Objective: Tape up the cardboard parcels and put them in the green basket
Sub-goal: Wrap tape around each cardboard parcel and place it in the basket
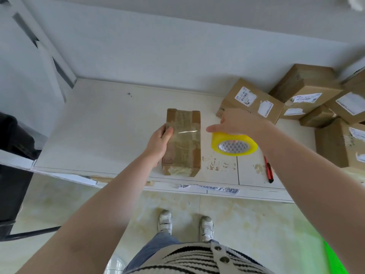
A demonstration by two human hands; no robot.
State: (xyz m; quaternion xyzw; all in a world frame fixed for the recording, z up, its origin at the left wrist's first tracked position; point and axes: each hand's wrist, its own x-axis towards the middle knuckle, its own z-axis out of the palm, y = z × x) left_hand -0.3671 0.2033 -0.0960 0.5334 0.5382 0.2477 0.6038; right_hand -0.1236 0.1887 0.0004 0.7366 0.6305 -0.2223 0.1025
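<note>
On the white table (110, 123), a pile of cardboard parcels (308, 103) at the far right is still waiting, apparently untaped. Only a green edge, probably the green basket (333, 258), is showing at lower right; nothing can be seen in it. 1 parcel (183, 141), partly taped, is being steadied by the left hand (160, 143), fingers curled over its left edge. The yellow tape roll (234, 143) is being held from above, just beside it, by the right hand (239, 121). A red knife (269, 169) is lying nearby.
</note>
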